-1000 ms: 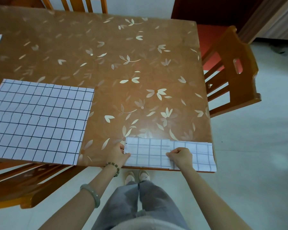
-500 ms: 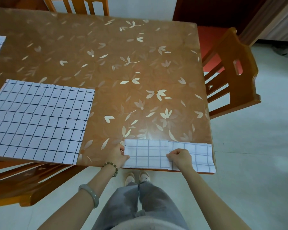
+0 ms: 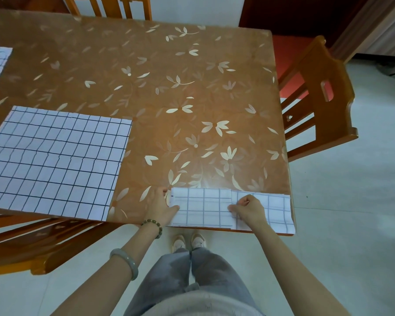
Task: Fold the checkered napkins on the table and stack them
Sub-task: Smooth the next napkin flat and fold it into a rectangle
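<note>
Both hands [image 3: 162,207] [image 3: 249,209] press a folded napkin [image 3: 203,207] at the floral table's [image 3: 192,87] edge.

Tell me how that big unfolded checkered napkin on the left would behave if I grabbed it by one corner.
The unfolded napkin would probably go floppy: its grid lines ripple, so it looks like thin, soft cloth. It likely weighs very little, since it lies so flat on the table. It may also slide easily, because the tabletop looks glossy and the napkin's near edge seems to reach the table's edge.
</note>
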Available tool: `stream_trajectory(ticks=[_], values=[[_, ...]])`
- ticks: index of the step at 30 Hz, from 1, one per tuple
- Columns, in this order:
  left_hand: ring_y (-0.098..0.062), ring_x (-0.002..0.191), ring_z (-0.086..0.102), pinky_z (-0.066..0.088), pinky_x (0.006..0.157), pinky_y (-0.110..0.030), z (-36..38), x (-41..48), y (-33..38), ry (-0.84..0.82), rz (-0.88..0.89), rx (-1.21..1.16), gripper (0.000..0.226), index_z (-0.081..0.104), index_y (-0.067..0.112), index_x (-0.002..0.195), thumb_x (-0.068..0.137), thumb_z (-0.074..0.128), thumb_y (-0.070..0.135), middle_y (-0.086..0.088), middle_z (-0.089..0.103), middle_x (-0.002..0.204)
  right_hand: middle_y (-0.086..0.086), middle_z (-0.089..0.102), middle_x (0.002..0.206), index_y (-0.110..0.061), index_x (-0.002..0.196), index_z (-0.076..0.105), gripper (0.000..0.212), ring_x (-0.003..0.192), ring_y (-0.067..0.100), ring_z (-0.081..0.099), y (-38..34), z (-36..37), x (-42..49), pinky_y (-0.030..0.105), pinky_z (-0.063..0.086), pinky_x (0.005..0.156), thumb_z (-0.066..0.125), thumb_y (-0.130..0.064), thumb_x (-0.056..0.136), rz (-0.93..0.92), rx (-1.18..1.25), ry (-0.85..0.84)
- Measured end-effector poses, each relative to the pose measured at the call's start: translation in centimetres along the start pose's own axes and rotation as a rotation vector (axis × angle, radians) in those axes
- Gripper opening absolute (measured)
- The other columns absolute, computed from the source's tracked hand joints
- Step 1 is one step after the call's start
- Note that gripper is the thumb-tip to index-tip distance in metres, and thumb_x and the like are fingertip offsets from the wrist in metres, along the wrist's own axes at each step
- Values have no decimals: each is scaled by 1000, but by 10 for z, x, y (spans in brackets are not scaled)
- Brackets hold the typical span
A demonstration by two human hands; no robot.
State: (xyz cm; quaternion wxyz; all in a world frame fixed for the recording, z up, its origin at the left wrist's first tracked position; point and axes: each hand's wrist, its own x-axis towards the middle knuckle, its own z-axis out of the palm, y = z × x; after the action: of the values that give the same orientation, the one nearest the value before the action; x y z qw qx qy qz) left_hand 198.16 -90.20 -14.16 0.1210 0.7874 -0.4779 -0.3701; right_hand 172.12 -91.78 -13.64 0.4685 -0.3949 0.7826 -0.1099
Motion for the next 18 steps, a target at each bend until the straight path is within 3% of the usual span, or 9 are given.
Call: stream_trajectory(ticks=[3, 8, 10, 13, 18], values=[[-17, 111, 48, 45, 93, -31, -15, 4, 12, 6, 66, -167, 59, 47, 20, 122, 72, 79, 19, -2, 47, 123, 5, 64, 85, -23, 98, 56, 35, 84, 24, 64, -13, -17, -7, 45, 53, 86, 80, -24, 72, -104, 93, -29], [-16, 112, 47, 40, 101, -32, -59, 13, 48, 115, 179, -384, 69, 46, 18, 131, 72, 82, 16, -4, 48, 128, -2, 58, 119, -20, 130, 51, 62, 109, 13, 57, -72, -53, -34, 17, 48, 80, 79, -17, 75, -353, 254, 0], [-16, 114, 47, 40, 102, -31, -80, 14, 70, 142, 230, -484, 74, 43, 18, 134, 71, 82, 11, -4, 49, 129, -5, 51, 132, -23, 139, 43, 75, 121, 11, 48, -99, -67, -47, 22, 45, 93, 80, -13, 74, -483, 293, 26], [-13, 120, 45, 36, 98, -19, -113, 10, 106, 147, 370, -600, 84, 35, 18, 140, 70, 81, 5, -3, 46, 136, -6, 37, 145, -25, 147, 28, 91, 132, 8, 38, -137, -87, -66, 22, 37, 104, 81, -10, 73, -647, 422, 38], [-7, 130, 41, 32, 109, -21, -168, -10, 155, 167, 640, -651, 99, 23, 28, 145, 67, 83, 18, 3, 39, 143, -4, 27, 154, -31, 149, 20, 100, 133, 1, 33, -191, -118, -96, 21, 33, 109, 81, -8, 72, -863, 476, 57]])
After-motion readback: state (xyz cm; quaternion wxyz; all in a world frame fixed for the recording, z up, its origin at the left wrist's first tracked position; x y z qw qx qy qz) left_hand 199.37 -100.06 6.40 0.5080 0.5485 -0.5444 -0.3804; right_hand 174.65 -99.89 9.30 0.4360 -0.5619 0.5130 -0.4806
